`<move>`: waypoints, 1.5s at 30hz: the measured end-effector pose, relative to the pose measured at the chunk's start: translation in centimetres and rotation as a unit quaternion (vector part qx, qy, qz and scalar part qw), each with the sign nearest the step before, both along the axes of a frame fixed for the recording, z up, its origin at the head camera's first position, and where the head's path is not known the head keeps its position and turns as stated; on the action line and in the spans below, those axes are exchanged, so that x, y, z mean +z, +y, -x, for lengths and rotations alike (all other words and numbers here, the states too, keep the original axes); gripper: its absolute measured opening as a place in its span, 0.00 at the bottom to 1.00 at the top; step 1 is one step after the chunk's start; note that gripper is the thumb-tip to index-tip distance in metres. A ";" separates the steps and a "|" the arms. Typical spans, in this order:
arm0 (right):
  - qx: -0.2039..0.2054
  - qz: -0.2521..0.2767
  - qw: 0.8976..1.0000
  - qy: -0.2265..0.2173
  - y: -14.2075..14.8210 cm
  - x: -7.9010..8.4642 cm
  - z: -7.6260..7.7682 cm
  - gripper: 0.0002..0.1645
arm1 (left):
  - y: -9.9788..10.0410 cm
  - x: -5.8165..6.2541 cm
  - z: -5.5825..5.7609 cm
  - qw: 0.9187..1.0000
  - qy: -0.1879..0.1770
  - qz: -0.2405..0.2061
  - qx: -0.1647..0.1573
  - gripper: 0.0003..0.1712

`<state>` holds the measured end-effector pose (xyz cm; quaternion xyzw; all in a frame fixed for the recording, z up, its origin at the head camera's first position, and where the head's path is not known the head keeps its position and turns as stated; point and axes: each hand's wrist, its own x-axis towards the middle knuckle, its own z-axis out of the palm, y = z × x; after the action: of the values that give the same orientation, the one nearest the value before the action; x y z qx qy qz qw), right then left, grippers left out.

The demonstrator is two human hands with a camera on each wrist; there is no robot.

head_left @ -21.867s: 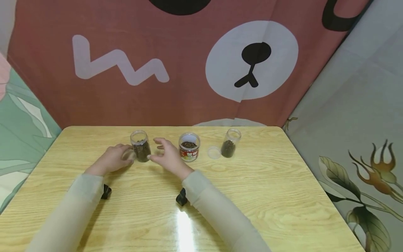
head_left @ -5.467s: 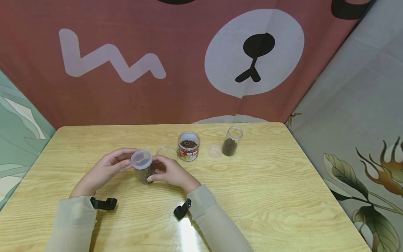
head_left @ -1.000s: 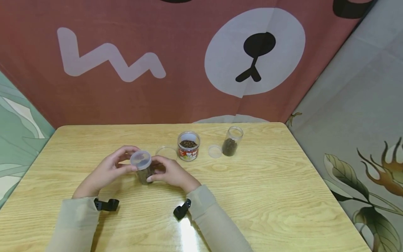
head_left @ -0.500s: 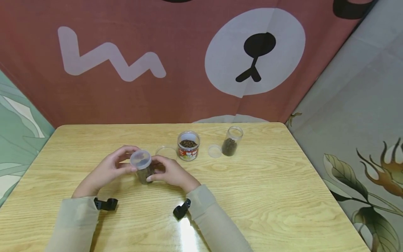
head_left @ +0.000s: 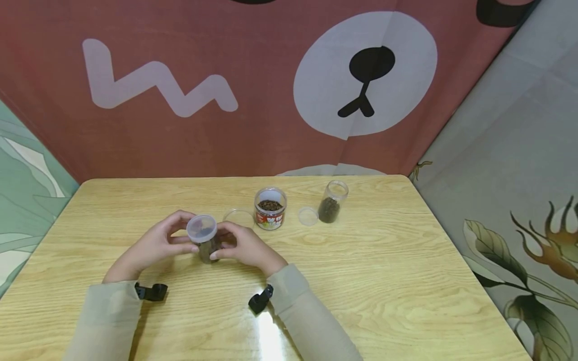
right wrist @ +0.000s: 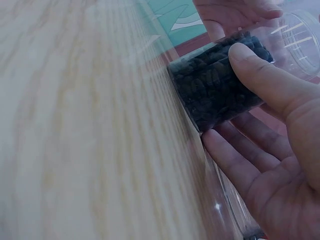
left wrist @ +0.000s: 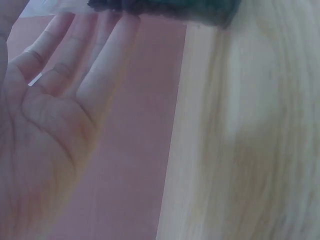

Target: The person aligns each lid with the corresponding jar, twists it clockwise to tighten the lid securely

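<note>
A clear plastic jar (head_left: 208, 251) with dark, seed-like pieces inside stands nearly upright at the left middle of the table, capped by a translucent lid (head_left: 201, 227). My right hand (head_left: 247, 249) grips its lower body from the right, thumb in front. From the left, my left hand (head_left: 153, 245) holds the upper part, thumb just under the lid and fingers behind. In the right wrist view the dark pieces (right wrist: 210, 85) fill roughly the lower half, and the jar's base is at the tabletop. The left wrist view shows extended left fingers (left wrist: 107, 62) with tips against the jar.
Behind the right hand lies a large clear lid (head_left: 238, 216). Beside it stands an open tub (head_left: 270, 220) of brown pieces with a red label. Farther right are a small clear lid (head_left: 308, 216) and an open jar (head_left: 329, 208) of dark pieces. Curtains border the table (head_left: 384, 281).
Since the oldest frame, the left jar has come nearer and gained its lid. Over the last second, the left thumb has slid down from the lid's edge; the right hand holds still.
</note>
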<state>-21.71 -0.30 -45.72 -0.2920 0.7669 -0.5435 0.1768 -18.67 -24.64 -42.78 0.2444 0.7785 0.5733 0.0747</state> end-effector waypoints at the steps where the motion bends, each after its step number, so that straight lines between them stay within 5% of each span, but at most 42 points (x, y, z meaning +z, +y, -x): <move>1: 0.000 -0.001 1.000 0.001 0.0 0.1 0.0 0.34 | 0.0 0.0 0.0 1.000 0.000 -0.001 0.002 0.32; 23: -0.037 -0.024 0.999 0.030 -0.9 0.2 -0.6 0.29 | -0.9 -0.2 -0.3 0.999 0.005 0.032 0.034 0.22; 35: -0.065 -0.060 0.994 0.060 -2.3 0.7 -0.6 0.29 | -1.7 0.1 -0.3 0.991 0.047 0.098 0.079 0.20; 45: -0.090 -0.070 0.992 0.061 -3.9 1.1 -0.2 0.28 | -2.6 -0.1 0.0 0.986 0.068 0.103 0.110 0.19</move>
<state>-21.53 -4.22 -44.61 -0.2410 0.8357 -0.4832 0.1003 -18.64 -27.26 -42.87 0.1872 0.8588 0.4766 -0.0173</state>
